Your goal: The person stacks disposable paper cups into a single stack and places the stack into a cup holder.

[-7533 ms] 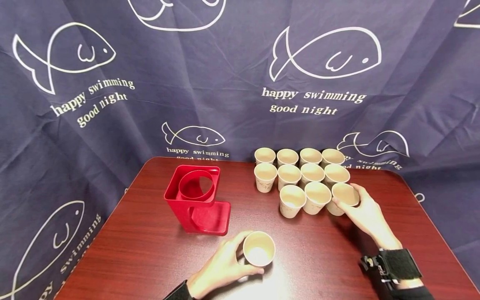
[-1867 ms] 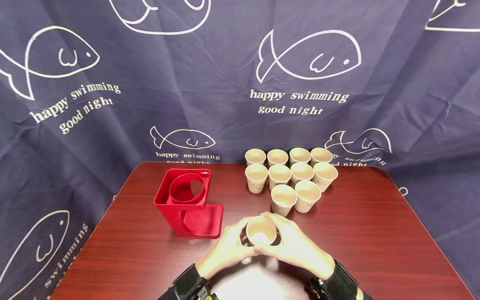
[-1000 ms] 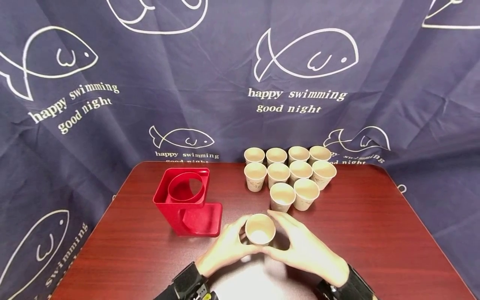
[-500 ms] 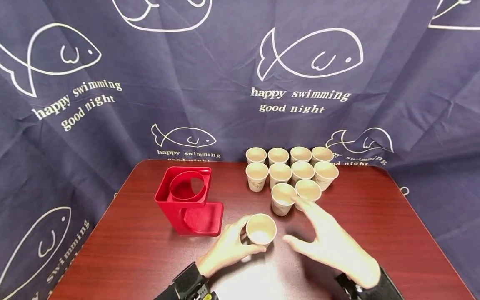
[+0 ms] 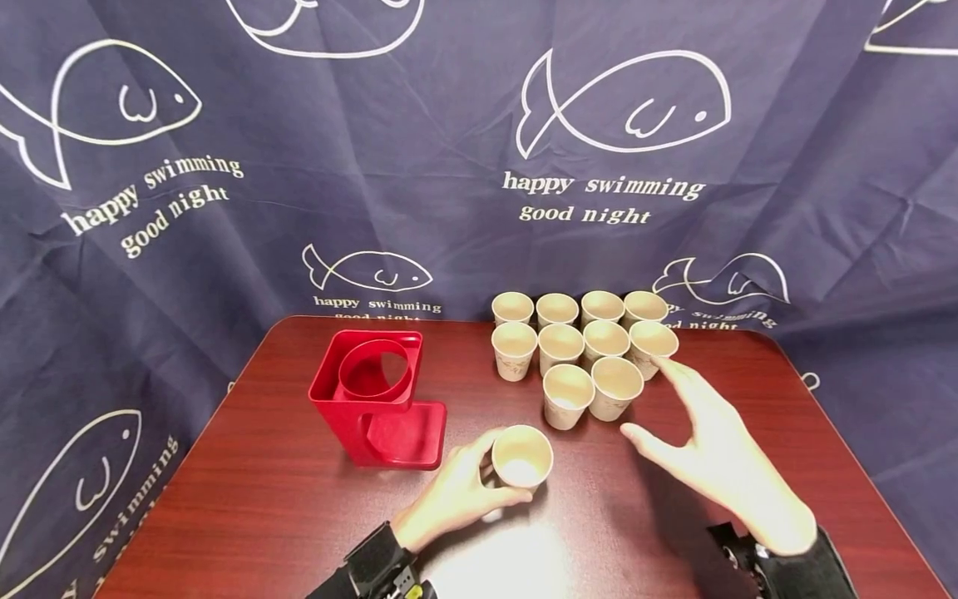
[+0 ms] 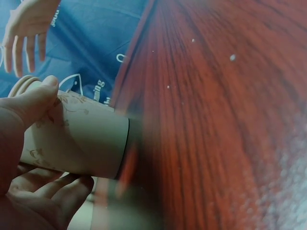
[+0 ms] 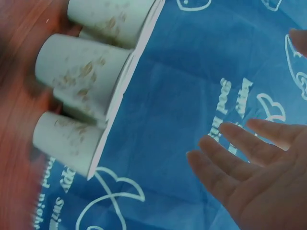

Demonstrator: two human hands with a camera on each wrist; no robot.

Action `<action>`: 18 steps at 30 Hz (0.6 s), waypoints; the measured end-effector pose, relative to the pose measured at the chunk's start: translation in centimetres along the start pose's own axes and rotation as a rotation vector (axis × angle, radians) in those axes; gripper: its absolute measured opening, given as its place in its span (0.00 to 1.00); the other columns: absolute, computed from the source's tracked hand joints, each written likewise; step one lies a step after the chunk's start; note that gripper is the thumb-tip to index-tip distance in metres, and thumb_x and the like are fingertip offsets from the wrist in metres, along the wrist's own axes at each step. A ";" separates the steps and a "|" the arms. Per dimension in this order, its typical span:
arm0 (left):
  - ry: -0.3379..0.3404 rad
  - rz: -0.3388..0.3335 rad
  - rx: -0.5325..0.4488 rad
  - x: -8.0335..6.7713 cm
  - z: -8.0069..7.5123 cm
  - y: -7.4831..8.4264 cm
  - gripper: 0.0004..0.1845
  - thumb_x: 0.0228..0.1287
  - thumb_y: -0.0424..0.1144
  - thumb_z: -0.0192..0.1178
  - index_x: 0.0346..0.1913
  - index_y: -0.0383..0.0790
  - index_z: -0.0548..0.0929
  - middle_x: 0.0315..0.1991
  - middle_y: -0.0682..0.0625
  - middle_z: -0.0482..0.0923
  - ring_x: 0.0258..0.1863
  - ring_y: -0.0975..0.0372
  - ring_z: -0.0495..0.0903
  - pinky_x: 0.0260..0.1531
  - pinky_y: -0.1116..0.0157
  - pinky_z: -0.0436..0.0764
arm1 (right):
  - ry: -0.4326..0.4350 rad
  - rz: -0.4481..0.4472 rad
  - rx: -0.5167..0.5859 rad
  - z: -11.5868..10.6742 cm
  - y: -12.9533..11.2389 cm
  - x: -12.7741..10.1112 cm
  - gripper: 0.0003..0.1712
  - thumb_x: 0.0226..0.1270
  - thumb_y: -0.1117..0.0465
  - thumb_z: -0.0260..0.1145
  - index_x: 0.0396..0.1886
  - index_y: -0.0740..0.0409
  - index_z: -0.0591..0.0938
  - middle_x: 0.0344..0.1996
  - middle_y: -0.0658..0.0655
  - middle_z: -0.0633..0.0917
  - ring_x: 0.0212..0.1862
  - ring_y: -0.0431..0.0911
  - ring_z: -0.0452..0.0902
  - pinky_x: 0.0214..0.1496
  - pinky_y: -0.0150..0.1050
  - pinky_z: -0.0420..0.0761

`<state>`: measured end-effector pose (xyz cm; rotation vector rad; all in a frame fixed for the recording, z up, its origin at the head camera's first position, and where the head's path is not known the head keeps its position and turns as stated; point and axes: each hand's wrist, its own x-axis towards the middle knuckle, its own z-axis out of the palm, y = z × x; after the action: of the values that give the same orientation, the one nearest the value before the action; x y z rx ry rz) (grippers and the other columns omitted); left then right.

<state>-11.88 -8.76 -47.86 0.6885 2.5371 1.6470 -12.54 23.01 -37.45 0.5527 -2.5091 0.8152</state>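
On the table (image 5: 284, 499), left hand (image 5: 452, 495) grips a cup (image 5: 521, 459); right hand (image 5: 718, 449) hovers, fingers spread.

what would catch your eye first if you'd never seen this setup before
Probably the cluster of paper cups packed in rows at the far side of the red-brown table, with the right hand spread open just beside them. Then the bright red holder standing at the left, and the left hand gripping a single cup near it.
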 end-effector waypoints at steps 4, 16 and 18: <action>0.004 0.005 0.007 0.0 -0.1 0.0 0.38 0.49 0.48 0.82 0.65 0.56 0.77 0.52 0.58 0.87 0.50 0.61 0.86 0.55 0.68 0.82 | 0.025 0.061 0.019 0.0 1.5 0.1 0.53 0.49 0.56 0.84 0.76 0.51 0.71 0.67 0.61 0.78 0.66 0.57 0.73 0.67 0.14 0.54; -0.001 0.016 0.016 0.0 0.0 -0.1 0.38 0.49 0.45 0.83 0.65 0.53 0.77 0.52 0.54 0.87 0.51 0.61 0.86 0.56 0.66 0.82 | -0.074 0.280 0.080 1.3 5.5 0.4 0.52 0.58 0.48 0.80 0.77 0.60 0.67 0.71 0.67 0.74 0.69 0.66 0.69 0.66 0.66 0.69; 0.001 0.016 0.023 0.0 -0.1 -0.1 0.38 0.49 0.45 0.83 0.65 0.53 0.78 0.52 0.54 0.88 0.51 0.61 0.86 0.56 0.67 0.82 | -0.089 0.295 0.085 1.6 6.0 0.4 0.52 0.58 0.47 0.80 0.77 0.60 0.67 0.70 0.68 0.74 0.70 0.66 0.68 0.66 0.67 0.69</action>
<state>-11.93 -8.83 -47.91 0.7117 2.5625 1.6257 -16.25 26.39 -41.07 0.2515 -2.6870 1.0290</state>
